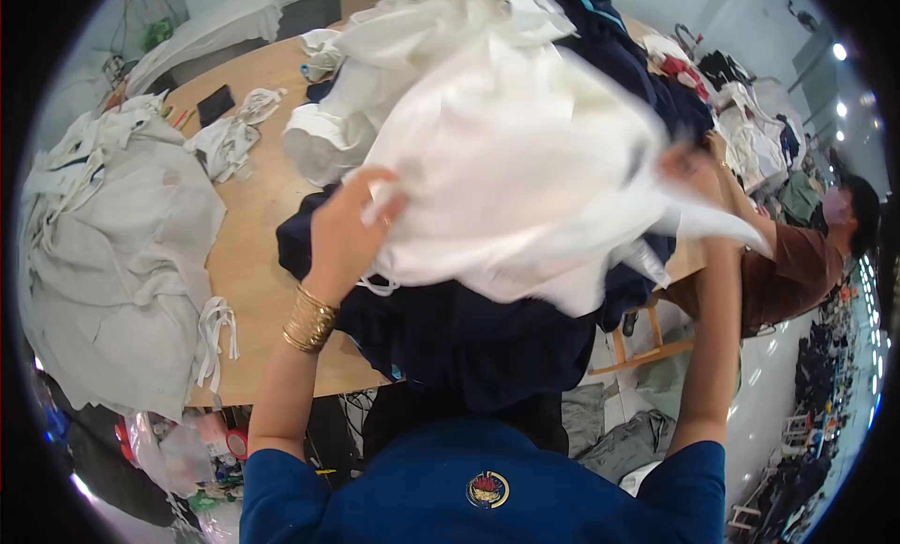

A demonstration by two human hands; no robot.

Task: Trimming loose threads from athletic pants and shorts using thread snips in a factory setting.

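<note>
Both hands grip one white garment point(506, 169), lifted above the wooden table point(248, 263): the left hand point(347, 227) pinches its near edge with fingers closed, the right hand point(692, 164), blurred, clutches the far edge. Keeping both pinches firm and level would likely spread it evenly. Dark navy clothes point(469, 338) lie beneath, a grey fabric heap point(122, 263) further left.

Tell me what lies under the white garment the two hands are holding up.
Under the white garment, gripped by the left hand and right hand, lies dark navy clothing on the wooden table. How far the navy pile extends beneath is covered.
</note>
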